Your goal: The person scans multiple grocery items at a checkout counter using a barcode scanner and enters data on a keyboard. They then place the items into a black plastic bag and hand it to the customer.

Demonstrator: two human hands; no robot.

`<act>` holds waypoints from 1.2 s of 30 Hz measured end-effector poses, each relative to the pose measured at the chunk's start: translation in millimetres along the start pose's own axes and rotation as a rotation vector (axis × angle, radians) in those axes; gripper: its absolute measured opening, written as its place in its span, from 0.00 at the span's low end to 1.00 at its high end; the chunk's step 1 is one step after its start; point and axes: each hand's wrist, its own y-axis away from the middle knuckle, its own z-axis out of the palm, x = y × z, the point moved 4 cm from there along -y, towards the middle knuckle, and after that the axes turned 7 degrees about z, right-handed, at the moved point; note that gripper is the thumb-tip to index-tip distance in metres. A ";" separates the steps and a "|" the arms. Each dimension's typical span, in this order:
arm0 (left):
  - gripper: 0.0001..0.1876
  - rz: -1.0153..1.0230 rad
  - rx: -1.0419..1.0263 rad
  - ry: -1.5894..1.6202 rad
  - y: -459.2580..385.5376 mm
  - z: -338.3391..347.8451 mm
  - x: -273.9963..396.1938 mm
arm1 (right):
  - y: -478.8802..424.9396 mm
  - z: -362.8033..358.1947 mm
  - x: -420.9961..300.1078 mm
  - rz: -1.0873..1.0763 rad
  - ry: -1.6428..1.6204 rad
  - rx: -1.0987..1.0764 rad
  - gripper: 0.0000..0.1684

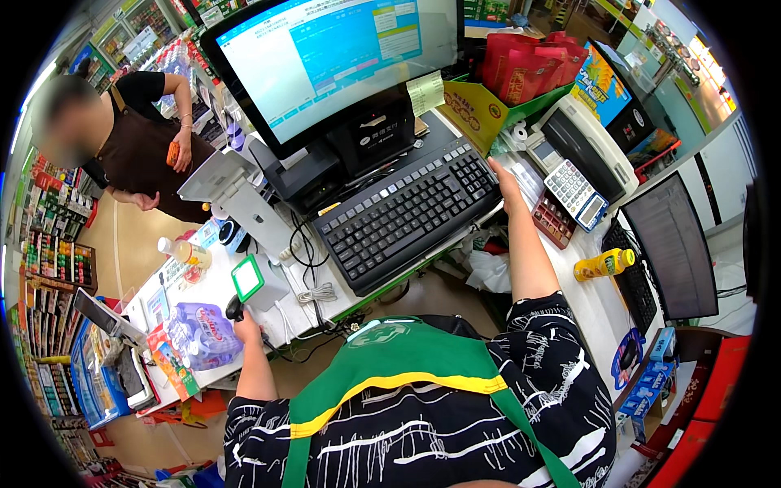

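My left hand [248,329] is closed around a black handheld barcode scanner [234,308], beside a purple plastic-wrapped pack of bottles [204,335] on the white counter [287,323]. A green-framed payment box [247,279] stands just above that hand. My right hand [505,183] rests at the right end of the black keyboard [409,213], its fingers partly hidden from view. Behind the keyboard stands a lit monitor [348,55]. To the right of my right hand lie a white calculator [576,194] and a printer [586,146].
A person in a brown apron [146,146] stands across the counter with an orange item [173,154] in one hand. A capped bottle [185,252] lies at the left; a yellow bottle [604,264] lies on the right counter. Red bags [525,67] fill a box [482,116].
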 end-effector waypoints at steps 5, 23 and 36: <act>0.18 -0.018 0.005 -0.006 2.8 1.6 2.7 | -10.4 -5.7 7.1 -0.129 0.143 0.054 0.30; 0.19 0.019 0.023 -0.028 8.3 -0.3 9.8 | -23.6 -27.1 39.7 -0.151 -0.199 0.038 0.30; 0.19 -0.011 0.030 -0.012 8.8 -1.2 9.6 | -14.9 -22.1 31.9 -0.156 -0.193 0.052 0.25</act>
